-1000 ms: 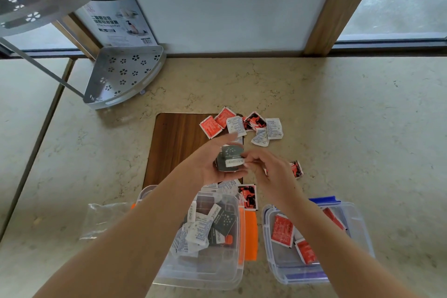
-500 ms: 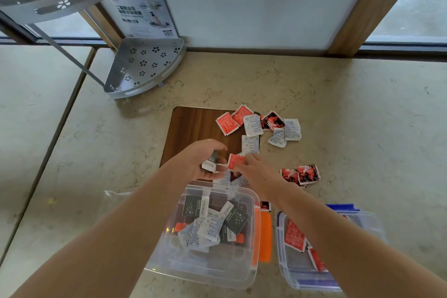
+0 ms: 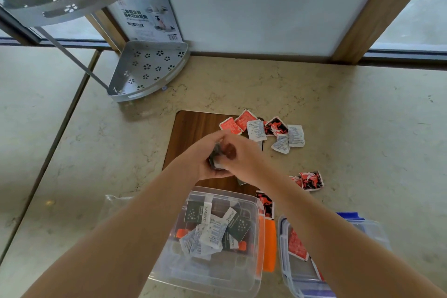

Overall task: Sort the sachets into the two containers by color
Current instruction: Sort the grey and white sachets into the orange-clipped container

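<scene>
Mid-sort, gathering phase. Left hand [image 3: 205, 159] curled around a small stack of dark/white sachets [image 3: 216, 157] over the wooden board [image 3: 193, 133]; right hand [image 3: 242, 152] pressed against it at 3 o'clock, fingertips pinched on something reddish at the stack, blurred, so cannot tell exactly what. Orange-latched container [image 3: 254, 278] at 6 o'clock of the hands, already holding dark and white packs; blue-latched container [image 3: 285, 261] at 5 o'clock, holding red ones. Loose mixed pile [image 3: 266, 128] at 1 o'clock, two red sachets [image 3: 310, 180] at 4 o'clock, one more red-black sachet [image 3: 266, 203] between board and containers. Next, probably: split off any red piece, drop stack into orange-latched box, red into blue-latched. Needs a clean separation before release.
</scene>
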